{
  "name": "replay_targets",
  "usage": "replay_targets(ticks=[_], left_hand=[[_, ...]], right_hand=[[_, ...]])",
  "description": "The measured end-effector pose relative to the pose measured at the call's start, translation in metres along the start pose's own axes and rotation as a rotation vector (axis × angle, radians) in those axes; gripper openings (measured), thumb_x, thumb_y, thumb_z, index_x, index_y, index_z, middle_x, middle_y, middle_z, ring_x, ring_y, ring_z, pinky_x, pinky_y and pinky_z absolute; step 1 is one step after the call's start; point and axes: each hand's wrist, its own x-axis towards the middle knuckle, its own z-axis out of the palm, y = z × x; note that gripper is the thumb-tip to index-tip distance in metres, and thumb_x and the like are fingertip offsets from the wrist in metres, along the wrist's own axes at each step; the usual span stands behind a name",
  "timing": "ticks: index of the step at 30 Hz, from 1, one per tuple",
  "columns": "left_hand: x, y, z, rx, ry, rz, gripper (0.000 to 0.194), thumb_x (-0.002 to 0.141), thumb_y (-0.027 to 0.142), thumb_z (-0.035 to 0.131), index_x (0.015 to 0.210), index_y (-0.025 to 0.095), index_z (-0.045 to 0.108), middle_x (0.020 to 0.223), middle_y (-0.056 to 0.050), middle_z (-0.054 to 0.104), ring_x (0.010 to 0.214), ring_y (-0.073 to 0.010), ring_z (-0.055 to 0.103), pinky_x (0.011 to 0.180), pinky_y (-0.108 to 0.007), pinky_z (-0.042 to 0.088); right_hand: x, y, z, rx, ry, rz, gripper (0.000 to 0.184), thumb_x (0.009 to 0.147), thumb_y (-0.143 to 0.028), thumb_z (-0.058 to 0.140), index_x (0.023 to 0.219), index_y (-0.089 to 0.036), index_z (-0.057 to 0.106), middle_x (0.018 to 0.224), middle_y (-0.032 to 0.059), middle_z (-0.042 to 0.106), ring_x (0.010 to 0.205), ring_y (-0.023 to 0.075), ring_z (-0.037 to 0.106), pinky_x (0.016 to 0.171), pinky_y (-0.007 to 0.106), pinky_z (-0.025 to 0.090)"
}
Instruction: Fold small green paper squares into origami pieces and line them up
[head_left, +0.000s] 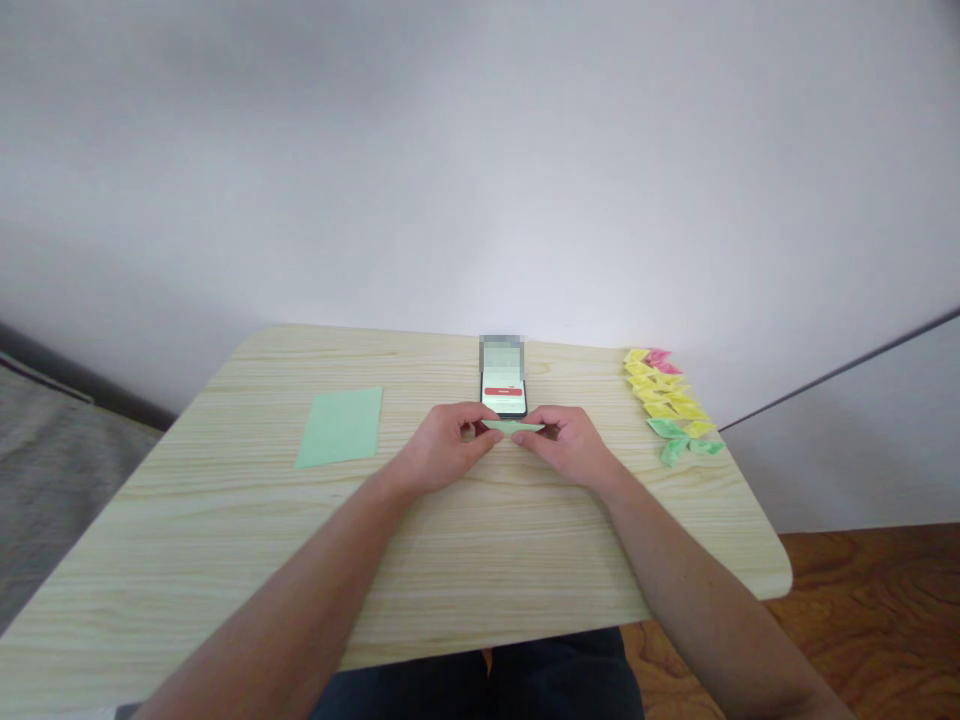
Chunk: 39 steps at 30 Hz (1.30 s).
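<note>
Both of my hands meet at the middle of a light wooden table (225,540). Between them lies a small folded piece of light green paper (516,427), flat and narrow. My left hand (442,447) pinches its left end with curled fingers. My right hand (568,444) pinches its right end the same way. Just behind the paper lies a phone (502,385) with a lit screen and a red bar.
A flat sheet of light green paper (341,427) lies to the left. At the table's far right edge is a row of several folded paper pieces (671,403), yellow, pink and green. A white wall stands behind; wooden floor (862,610) shows at right.
</note>
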Motion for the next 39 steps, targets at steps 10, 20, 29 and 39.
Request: replay_targets(ticks=[10,20,29,39], left_hand=[[0.002,-0.001,0.0,0.055,0.045,0.065,0.022,0.087,0.039,0.065,0.09,0.02,0.074,0.081,-0.002,0.069,0.074,-0.0173,0.062,0.068,-0.028,0.048],[0.003,0.0,-0.01,0.162,0.065,0.234,0.009,0.081,0.021,0.065,0.087,0.023,0.072,0.09,-0.003,0.069,0.088,-0.0201,0.06,0.084,-0.034,0.048],[0.003,-0.001,-0.005,0.261,-0.001,0.254,0.012,0.081,0.016,0.065,0.087,0.023,0.072,0.086,-0.004,0.068,0.084,-0.0199,0.059,0.076,-0.032,0.047],[0.001,0.005,-0.003,0.353,-0.013,0.297,0.017,0.082,0.014,0.064,0.092,0.024,0.073,0.083,-0.004,0.067,0.086,-0.0218,0.061,0.076,-0.033,0.046]], right_hand=[[0.001,-0.002,-0.003,0.018,0.108,-0.077,0.017,0.079,-0.026,0.073,0.095,-0.02,0.074,0.088,0.0025,0.075,0.076,0.0166,0.066,0.071,0.028,0.052],[0.0,0.004,-0.006,-0.192,0.031,-0.112,0.017,0.076,-0.016,0.065,0.09,-0.022,0.073,0.077,-0.001,0.07,0.066,0.0145,0.061,0.064,0.026,0.047],[0.001,0.003,-0.007,-0.376,0.002,-0.158,0.017,0.072,-0.014,0.067,0.085,-0.022,0.073,0.078,0.0001,0.069,0.067,0.0152,0.059,0.065,0.027,0.046],[0.0,-0.002,-0.006,-0.355,0.011,-0.223,0.018,0.077,-0.016,0.071,0.094,-0.023,0.071,0.087,0.002,0.068,0.08,0.0182,0.061,0.074,0.031,0.049]])
